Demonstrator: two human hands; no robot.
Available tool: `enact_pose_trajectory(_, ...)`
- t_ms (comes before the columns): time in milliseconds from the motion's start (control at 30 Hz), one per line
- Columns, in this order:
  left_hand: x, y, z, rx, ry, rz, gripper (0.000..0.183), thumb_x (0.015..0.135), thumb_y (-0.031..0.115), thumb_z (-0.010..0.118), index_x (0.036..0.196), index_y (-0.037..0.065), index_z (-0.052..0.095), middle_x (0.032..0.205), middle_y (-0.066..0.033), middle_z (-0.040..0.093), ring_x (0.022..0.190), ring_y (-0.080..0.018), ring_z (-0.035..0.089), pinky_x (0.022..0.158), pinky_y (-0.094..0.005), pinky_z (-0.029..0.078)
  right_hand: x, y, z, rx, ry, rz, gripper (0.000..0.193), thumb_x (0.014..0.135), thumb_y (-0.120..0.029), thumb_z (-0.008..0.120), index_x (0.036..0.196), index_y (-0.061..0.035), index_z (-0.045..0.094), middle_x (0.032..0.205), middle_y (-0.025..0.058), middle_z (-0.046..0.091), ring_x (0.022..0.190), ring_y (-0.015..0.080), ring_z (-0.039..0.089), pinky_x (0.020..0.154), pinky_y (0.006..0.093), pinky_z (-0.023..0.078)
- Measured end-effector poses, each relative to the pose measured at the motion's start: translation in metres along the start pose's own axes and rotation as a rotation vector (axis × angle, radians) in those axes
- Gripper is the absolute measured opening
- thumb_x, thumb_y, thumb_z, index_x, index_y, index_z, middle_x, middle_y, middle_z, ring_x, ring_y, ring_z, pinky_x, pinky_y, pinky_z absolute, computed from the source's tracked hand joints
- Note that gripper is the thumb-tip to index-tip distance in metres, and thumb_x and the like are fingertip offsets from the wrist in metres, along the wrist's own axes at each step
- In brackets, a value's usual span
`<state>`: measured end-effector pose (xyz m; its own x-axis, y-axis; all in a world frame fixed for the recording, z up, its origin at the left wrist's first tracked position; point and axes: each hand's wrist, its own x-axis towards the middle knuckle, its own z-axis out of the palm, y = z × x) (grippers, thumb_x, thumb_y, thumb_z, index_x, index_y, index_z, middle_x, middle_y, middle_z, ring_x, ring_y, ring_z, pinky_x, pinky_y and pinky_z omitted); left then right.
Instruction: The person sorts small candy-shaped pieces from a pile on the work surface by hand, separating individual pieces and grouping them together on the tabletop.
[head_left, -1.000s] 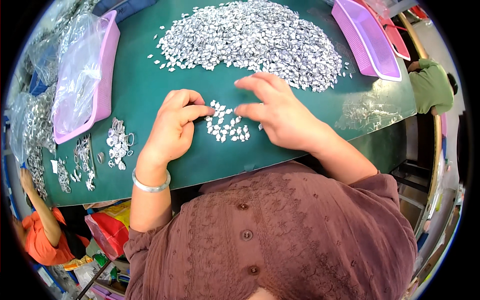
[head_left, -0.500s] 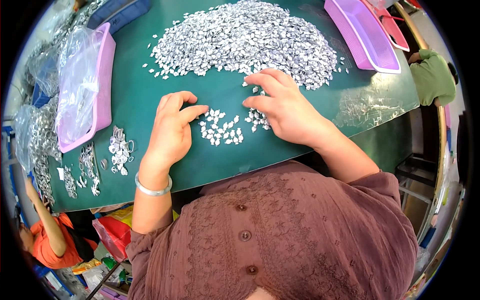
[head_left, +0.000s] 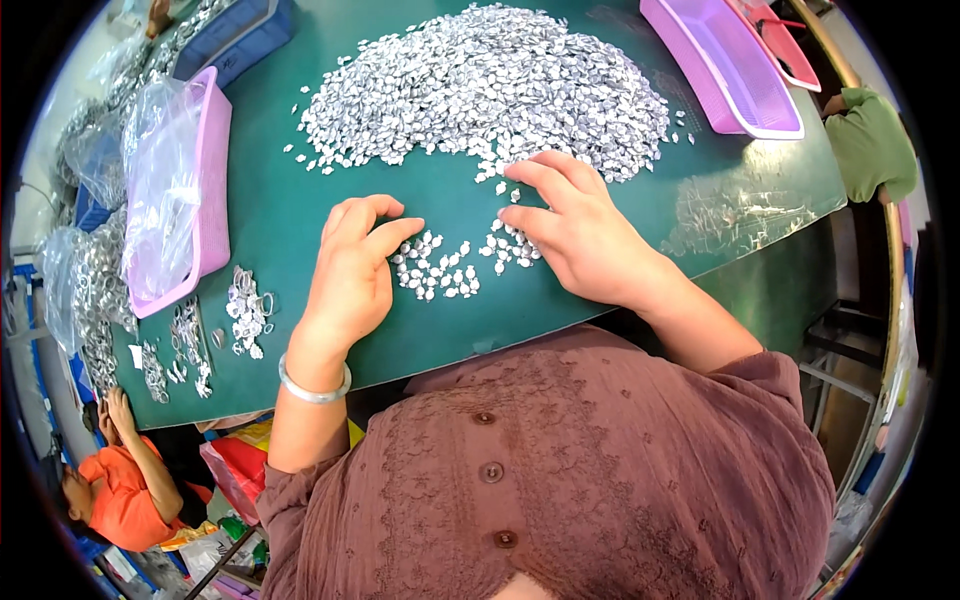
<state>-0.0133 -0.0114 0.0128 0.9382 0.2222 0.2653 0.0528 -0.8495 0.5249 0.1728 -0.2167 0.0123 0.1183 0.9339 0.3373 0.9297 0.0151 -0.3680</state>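
Observation:
A large heap of small silver-grey metal pieces (head_left: 480, 95) covers the far middle of the green table (head_left: 270, 190). Two small groups of the same pieces lie nearer to me, one left of centre (head_left: 436, 270) and the other just right of it (head_left: 509, 248). My left hand (head_left: 352, 265) is open beside the left group, its thumb and forefinger apart near the edge pieces. Over the right group sits my right hand (head_left: 585, 230), fingers spread, forefinger by a few loose pieces below the heap. Neither hand visibly holds anything; the right palm hides part of its group.
A purple basket (head_left: 215, 190) with clear plastic stands at the left, a blue crate (head_left: 245, 45) behind it. Small clusters of metal parts (head_left: 245, 310) lie before the basket. Another purple basket (head_left: 725, 70) is far right. One person in orange (head_left: 130, 500) is left, another in green (head_left: 870, 145) right.
Both my hands have shifted slightly, the right one a little right and toward me. The right group is gathered somewhat nearer the left group. At left, the person in orange has moved their arms.

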Motion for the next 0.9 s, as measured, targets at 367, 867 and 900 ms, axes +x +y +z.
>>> enact_pose_trajectory(367,0.006,0.01,0.003,0.012,-0.002,0.051,0.047,0.072,-0.017,0.046,0.108,0.002,0.069,0.111,-0.0153,0.062,0.105,-0.0337,0.056,0.095,-0.0383,0.044,-0.01,0.012,-0.002,0.041,0.103,0.105,0.029,0.081,-0.002,0.066,0.108,-0.0101,0.07,0.135,0.0146,0.053,0.128,0.0392,0.044,0.105,0.0487,0.037)
enact_pose_trajectory(867,-0.02,0.007,-0.008,0.06,-0.003,-0.096,0.051,0.072,-0.016,0.046,0.107,0.008,0.074,0.116,-0.0161,0.061,0.108,-0.0338,0.055,0.095,-0.0383,0.044,-0.034,0.006,-0.014,0.046,-0.052,0.1,0.029,0.079,-0.006,0.072,0.108,-0.0071,0.068,0.14,0.0127,0.051,0.132,0.0389,0.041,0.107,0.0492,0.037)
enact_pose_trajectory(900,-0.02,0.008,-0.008,0.064,-0.005,-0.081,0.051,0.071,-0.017,0.047,0.107,0.009,0.074,0.116,-0.0163,0.061,0.108,-0.034,0.055,0.095,-0.0385,0.044,-0.033,0.006,-0.013,0.045,-0.054,0.1,0.029,0.079,-0.006,0.072,0.108,-0.0071,0.068,0.14,0.0127,0.051,0.132,0.0389,0.041,0.107,0.0492,0.037)
